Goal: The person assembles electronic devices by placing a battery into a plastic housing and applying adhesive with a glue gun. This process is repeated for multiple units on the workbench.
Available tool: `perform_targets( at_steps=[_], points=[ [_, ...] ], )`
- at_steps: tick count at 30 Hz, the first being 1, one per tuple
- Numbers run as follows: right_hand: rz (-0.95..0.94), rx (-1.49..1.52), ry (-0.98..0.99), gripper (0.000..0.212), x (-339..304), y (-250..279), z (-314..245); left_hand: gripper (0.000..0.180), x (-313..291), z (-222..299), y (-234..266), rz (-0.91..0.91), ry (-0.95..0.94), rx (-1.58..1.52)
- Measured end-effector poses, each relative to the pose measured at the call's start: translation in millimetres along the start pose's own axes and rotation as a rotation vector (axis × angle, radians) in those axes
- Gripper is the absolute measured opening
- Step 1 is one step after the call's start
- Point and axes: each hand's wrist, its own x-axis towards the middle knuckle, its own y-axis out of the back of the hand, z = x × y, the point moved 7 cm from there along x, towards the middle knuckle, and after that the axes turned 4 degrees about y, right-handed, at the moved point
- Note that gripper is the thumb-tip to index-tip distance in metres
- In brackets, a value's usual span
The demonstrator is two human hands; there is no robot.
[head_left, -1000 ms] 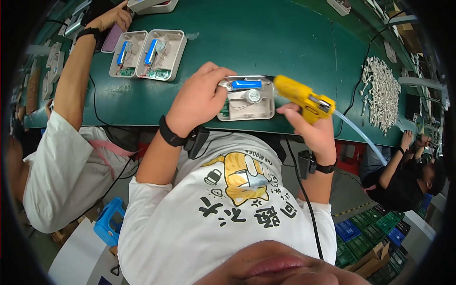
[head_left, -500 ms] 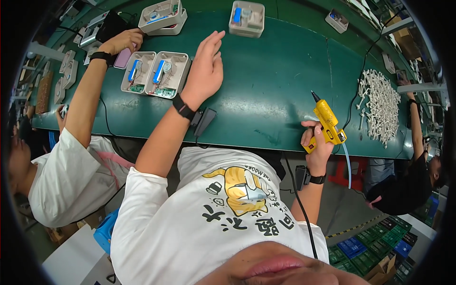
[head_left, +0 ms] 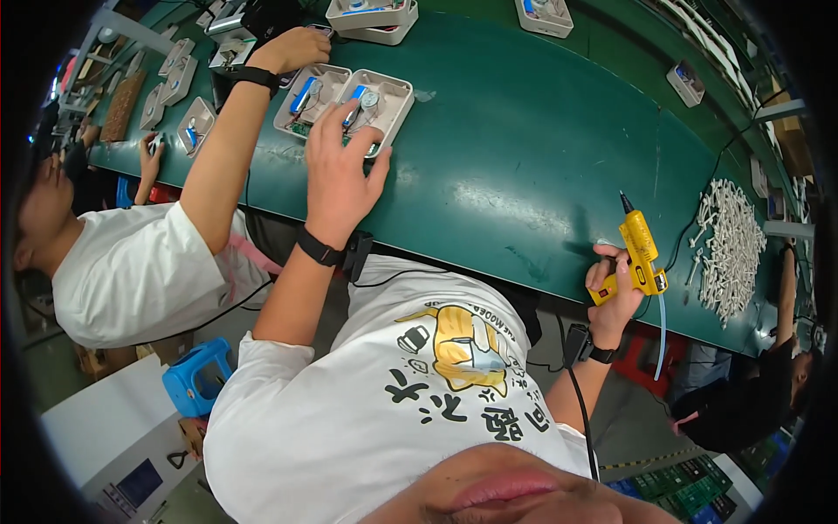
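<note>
My left hand (head_left: 340,179) is over the near edge of a light grey plastic box (head_left: 397,109), fingers apart and fingertips above its near left corner. Whether it touches the box cannot be made out. Inside are a blue cylindrical battery (head_left: 353,112), a round metal part (head_left: 370,99) and some green circuit board, partly hidden by my fingers. A similar open box (head_left: 327,77) stands directly to its left. My right hand (head_left: 618,293) is closed round the handle of a yellow glue gun (head_left: 640,244), its black nozzle pointing up and away. A pale glue stick (head_left: 661,336) trails from its rear.
A co-worker's hand (head_left: 301,49) reaches in from the left, just beyond the boxes. Stacked boxes (head_left: 384,33) and another box (head_left: 545,19) stand at the far side of the green table (head_left: 497,131). A pile of white screw-like parts (head_left: 731,249) lies at the right.
My left hand has moved from the right side of the two boxes to over the right box's near edge, its fingers spreading. The glue gun stays in my right hand. The whole view has shifted.
</note>
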Motion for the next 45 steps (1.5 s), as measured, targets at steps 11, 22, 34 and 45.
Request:
perform_targets(
  at_steps=[11, 22, 34, 45],
  points=[
    [-0.009, -0.001, 0.007, 0.013, 0.5, -5.6, -1.4, 0.015, -4.2, 64.3, -5.2, -0.237, -0.307, -0.428],
    [0.0, -0.002, -0.028, 0.014, -2.8, -6.8, -5.5, 0.015, 24.5, 48.3, -29.4, -0.358, 0.066, -0.182],
    [-0.324, -0.27, -0.302, 0.032, -10.9, -82.0, -27.7, 0.009, 26.3, 83.6, -35.3, -0.297, -0.127, -0.77],
    [-0.565, -0.818, -0.159, 0.037, 18.7, -153.0, -14.9, 0.008, -11.7, 71.2, -57.0, -0.005, 0.141, -0.992]
  ],
)
